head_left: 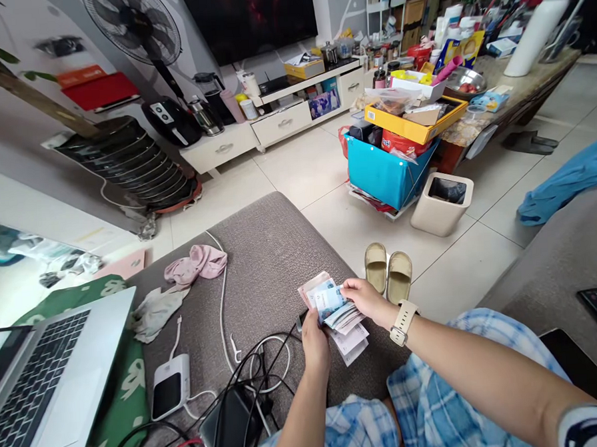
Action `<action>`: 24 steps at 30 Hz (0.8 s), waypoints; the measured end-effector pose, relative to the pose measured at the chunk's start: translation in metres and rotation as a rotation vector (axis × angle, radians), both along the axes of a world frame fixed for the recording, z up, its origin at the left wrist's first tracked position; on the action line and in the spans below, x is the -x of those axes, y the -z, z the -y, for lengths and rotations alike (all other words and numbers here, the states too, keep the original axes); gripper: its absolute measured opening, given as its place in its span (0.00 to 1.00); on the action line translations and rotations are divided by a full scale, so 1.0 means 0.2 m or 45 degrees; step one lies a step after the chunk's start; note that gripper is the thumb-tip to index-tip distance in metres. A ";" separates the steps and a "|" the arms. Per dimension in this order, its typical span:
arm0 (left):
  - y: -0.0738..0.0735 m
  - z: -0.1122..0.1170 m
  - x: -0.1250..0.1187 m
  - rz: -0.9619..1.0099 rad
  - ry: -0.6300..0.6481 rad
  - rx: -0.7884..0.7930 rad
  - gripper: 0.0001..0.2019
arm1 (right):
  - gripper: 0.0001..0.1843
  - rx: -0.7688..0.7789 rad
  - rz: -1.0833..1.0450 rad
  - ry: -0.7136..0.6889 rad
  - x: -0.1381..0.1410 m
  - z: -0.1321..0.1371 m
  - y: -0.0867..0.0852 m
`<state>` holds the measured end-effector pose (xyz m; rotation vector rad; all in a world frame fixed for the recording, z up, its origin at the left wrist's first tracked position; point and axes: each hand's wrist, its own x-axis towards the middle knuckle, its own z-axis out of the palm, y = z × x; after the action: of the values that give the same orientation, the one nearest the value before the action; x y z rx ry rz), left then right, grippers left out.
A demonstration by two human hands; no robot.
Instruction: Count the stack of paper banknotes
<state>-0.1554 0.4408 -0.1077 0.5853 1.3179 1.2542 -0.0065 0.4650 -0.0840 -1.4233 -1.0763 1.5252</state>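
Note:
Over the grey sofa seat (260, 259), my left hand (317, 342) is closed around the left edge of a fanned bundle of banknotes (327, 303). Pinkish and bluish notes show at the top of the bundle. My right hand (365, 299) pinches the right end of a bluish note on top and wears a cream watch (404, 323) at the wrist. Lower down, pale folded slips (351, 344) stick out beneath the notes; their print is too small to read. A small dark object, partly hidden, lies just left of the bundle.
Tangled cables (259, 369), a black power adapter (229, 420), a white power bank (171, 387) and a laptop (62, 389) lie to the left. Crumpled cloths (195, 265) rest farther back. Slippers (398, 271), a bin (442, 202) and a loaded blue box (386, 172) stand on the floor.

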 end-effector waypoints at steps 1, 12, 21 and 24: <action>0.00 0.00 0.00 -0.007 0.016 -0.019 0.12 | 0.12 -0.005 -0.005 0.004 0.00 0.00 0.00; -0.03 0.00 0.00 -0.053 0.085 -0.087 0.12 | 0.13 -0.008 -0.012 0.016 0.00 -0.01 0.01; -0.03 0.00 0.01 -0.116 0.108 -0.072 0.13 | 0.13 0.011 -0.024 0.015 0.00 0.00 -0.03; -0.02 0.00 0.02 -0.166 0.133 -0.094 0.13 | 0.13 -0.001 -0.013 0.014 0.00 -0.01 -0.02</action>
<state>-0.1598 0.4412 -0.1043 0.7896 1.3352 1.1988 -0.0064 0.4662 -0.0807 -1.4170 -1.0607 1.5225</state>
